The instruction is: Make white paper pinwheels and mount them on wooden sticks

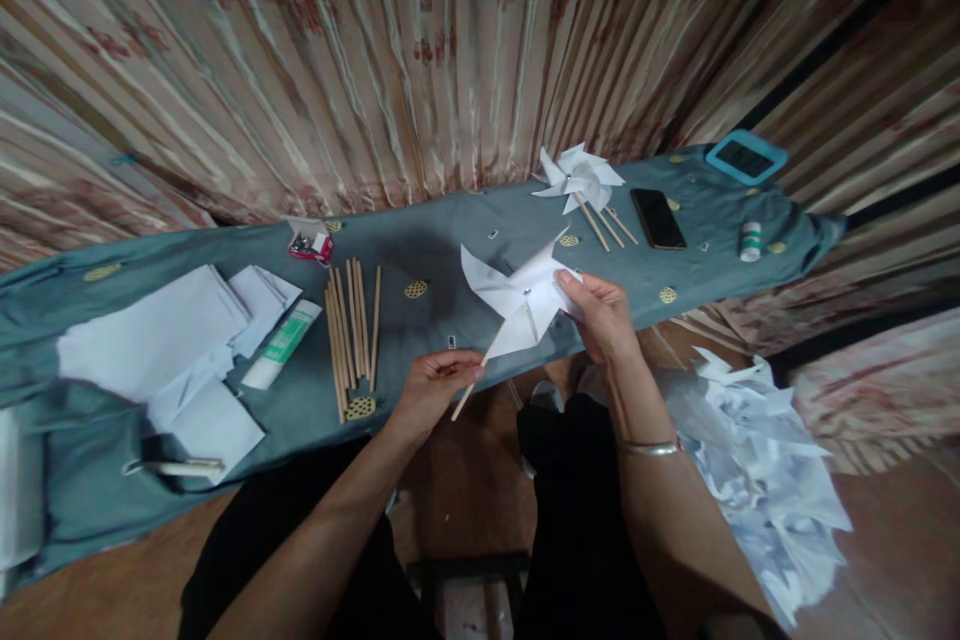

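A white paper pinwheel (pixel 517 298) with a small metal pin at its centre is held over the table's front edge. My left hand (pixel 442 382) pinches its thin wooden stick (pixel 463 404) near the lower end. At the right, my right hand (pixel 598 312) grips one of the paper blades between thumb and fingers. Several loose wooden sticks (pixel 352 320) lie on the cloth to the left of the pinwheel. Behind them is a small red and white box of metal pins (pixel 311 242).
The table has a green cloth (pixel 420 340). White paper sheets (pixel 157 330), a green-white tube (pixel 282 345) and a pen (pixel 184 467) lie left. Finished pinwheels (pixel 577 180), a phone (pixel 658 218), a blue-framed device (pixel 746 157) and a small roll (pixel 750 241) are right. A paper pinwheel heap (pixel 772 480) stands below.
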{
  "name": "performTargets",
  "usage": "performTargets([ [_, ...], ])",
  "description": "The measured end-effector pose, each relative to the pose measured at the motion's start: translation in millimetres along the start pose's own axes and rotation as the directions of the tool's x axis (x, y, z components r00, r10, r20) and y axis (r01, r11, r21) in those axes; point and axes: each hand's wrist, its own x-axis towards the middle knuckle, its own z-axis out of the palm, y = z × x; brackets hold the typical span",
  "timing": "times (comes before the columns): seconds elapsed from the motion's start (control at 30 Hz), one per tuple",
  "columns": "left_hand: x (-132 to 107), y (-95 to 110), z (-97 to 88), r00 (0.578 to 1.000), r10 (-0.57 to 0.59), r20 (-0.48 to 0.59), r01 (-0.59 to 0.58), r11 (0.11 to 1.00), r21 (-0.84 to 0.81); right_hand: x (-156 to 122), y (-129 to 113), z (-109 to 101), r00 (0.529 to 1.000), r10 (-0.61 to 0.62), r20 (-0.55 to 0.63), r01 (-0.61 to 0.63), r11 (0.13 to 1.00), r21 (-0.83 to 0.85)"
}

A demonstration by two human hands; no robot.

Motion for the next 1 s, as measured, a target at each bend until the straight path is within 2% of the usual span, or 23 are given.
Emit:
performTargets([
  [0.3,4,1,-2.6,0.999,0.03,-0.04,-0.031,0.999,-0.031,1,-3,0,0.997,0.007,-0.077,-0.003,0.999,0.047],
  [0.5,7,4,-1.7,0.997,0.047,-0.063,-0.052,0.995,-0.087,-8,1,10,0.999,0.043,0.006,-0.043,0.999,0.012],
  [0.77,8,6,0.9,0.992,0.041,-0.122,-0.061,0.984,-0.165,-18,12,20,0.987,0.008,0.161,0.0,0.999,-0.05],
  [1.0,9,6,5.6,0.99,0.054,-0.131,-0.082,0.972,-0.221,-24,19,34,0.982,0.058,0.182,-0.042,0.995,-0.092],
])
